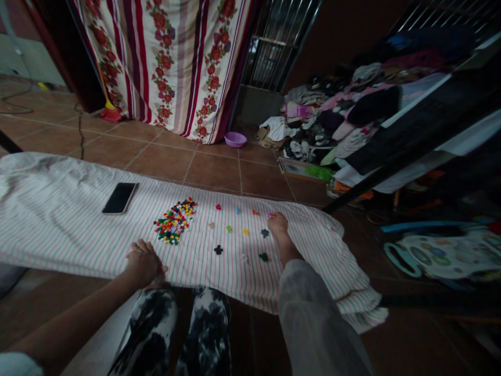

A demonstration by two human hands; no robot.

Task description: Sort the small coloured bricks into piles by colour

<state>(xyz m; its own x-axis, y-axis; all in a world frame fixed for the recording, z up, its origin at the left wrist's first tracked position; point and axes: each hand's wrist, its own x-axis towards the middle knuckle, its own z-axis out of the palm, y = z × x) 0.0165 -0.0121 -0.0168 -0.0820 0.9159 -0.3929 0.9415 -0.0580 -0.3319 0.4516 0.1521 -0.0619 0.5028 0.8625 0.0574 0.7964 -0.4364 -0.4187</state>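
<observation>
Pieces (175, 222) lie in a mixed pile on striped cloth (70, 230), just beyond and right of left hand (144, 262); small one-colour clusters (246, 232) sit between the hands. Left hand palm down by cloth's near edge, fingers loosely extended. Right hand (278, 223) narrow, fingertips at pink cluster (270, 215); can't tell if gripping. Phone (120, 198) left of pile.

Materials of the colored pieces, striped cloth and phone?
Colored pieces: probably plastic, given bright, uniform color; finish too small to tell.
Striped cloth: fabric, perhaps cotton; matte, softly wrinkled and draped.
Phone: likely glass front, dark and smooth; frame material unclear.
</observation>
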